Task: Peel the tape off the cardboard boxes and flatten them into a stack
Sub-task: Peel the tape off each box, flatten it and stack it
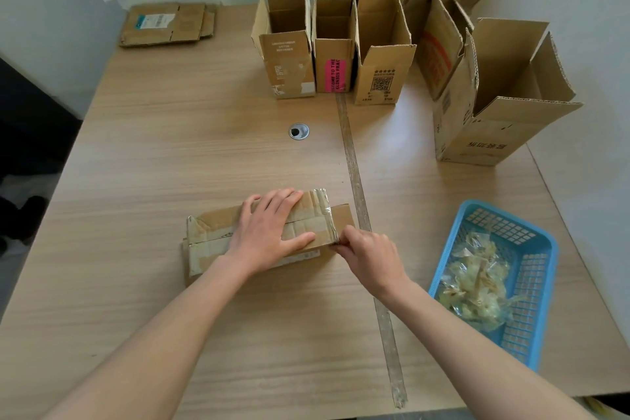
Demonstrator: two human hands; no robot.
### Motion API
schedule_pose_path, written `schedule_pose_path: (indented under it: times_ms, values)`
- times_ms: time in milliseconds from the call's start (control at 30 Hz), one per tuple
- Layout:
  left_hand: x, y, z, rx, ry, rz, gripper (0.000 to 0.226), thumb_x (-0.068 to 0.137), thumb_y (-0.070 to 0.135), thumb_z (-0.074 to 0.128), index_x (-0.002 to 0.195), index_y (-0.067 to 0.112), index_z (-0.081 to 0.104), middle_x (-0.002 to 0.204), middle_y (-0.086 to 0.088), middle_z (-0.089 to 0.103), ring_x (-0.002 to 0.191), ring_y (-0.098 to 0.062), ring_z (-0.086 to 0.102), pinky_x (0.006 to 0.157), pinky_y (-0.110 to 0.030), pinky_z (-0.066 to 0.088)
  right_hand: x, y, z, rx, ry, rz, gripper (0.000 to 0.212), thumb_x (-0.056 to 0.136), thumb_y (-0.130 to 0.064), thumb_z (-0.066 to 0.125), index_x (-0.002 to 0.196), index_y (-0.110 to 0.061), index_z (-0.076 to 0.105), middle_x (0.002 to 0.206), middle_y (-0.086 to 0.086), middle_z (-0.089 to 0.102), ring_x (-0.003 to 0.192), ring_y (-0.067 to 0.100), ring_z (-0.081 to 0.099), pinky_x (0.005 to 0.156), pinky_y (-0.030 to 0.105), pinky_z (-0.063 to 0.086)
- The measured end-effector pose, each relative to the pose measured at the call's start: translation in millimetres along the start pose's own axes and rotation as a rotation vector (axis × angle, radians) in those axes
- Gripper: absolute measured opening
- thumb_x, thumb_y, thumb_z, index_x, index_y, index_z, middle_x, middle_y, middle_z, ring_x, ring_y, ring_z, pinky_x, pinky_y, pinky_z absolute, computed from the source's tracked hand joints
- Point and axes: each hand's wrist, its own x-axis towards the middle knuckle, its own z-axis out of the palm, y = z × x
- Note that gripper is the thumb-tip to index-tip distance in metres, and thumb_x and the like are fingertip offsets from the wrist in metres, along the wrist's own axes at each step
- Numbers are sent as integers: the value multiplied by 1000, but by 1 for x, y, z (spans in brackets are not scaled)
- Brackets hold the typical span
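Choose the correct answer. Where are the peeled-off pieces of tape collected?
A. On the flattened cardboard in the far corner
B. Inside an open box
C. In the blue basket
C: crumpled tape pieces lie inside the blue basket at the right of the table.
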Motion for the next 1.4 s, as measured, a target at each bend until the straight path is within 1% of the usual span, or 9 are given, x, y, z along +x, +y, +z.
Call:
schedule_pose_path:
  times_ms: [167,300,500,633,767,967,1200,1300,1400]
  values:
    - [0,-1,0,-8,-5,7,86,86,82,33,155,31,27,158,12,33,146,-10,27,122,-46,15,6,2,-9,4,-130,-39,28,93,-36,70,82,-19,50,77,-6,64,66,26,54,50,34,32]
    - [0,-1,0,-3,-16,5,87,86,83,32,156,32,25,158,12,32,146,-9,26,122,-46,14,9,9,-13,61,-224,-43,22,96,-34,66,86,-18,54,80,-9,63,67,19,47,55,40,44]
    - [0,-1,1,-5,3,12,86,87,83,33,155,30,28,157,10,34,145,-11,29,122,-47,15,4,10,-17,200,-157,53,14,91,-31,75,99,-20,70,94,-14,71,72,4,61,71,26,49]
    - [-1,-1,1,8,-2,11,87,87,83,31,156,30,26,157,11,33,145,-11,28,122,-47,15,4,6,-16,226,-133,89,6,90,-24,76,94,-20,77,86,-10,77,75,9,69,73,31,55]
    - [0,0,2,2,4,16,87,87,83,32,155,29,27,157,10,35,145,-12,29,122,-48,15,2,8,-15,264,-111,88,4,89,-23,77,86,-21,75,79,-11,75,71,8,68,69,30,54]
    - [1,-2,2,14,1,11,87,87,83,31,156,30,26,157,11,35,144,-11,29,122,-47,15,5,13,-15,281,-135,19,8,93,-15,71,87,-19,67,78,-16,63,70,5,53,66,12,38]
    - [-1,0,0,-5,2,-10,87,86,85,33,155,33,28,158,12,36,145,-10,31,121,-46,16,5,5,-18,307,-288,140,13,96,-15,59,84,-20,59,80,-6,65,76,16,60,71,38,53]
    - [0,0,-2,-4,-1,-14,88,85,85,33,155,33,29,157,12,37,144,-10,32,120,-45,16,17,1,-34,303,-454,164,12,97,-19,57,86,-18,60,82,-4,67,78,16,62,73,37,54]
    - [0,0,-2,3,-7,-10,88,85,85,33,155,32,29,158,11,36,144,-11,32,119,-45,17,30,-2,-51,247,-514,120,12,98,-21,54,90,-16,61,88,-2,70,83,18,65,75,36,54]
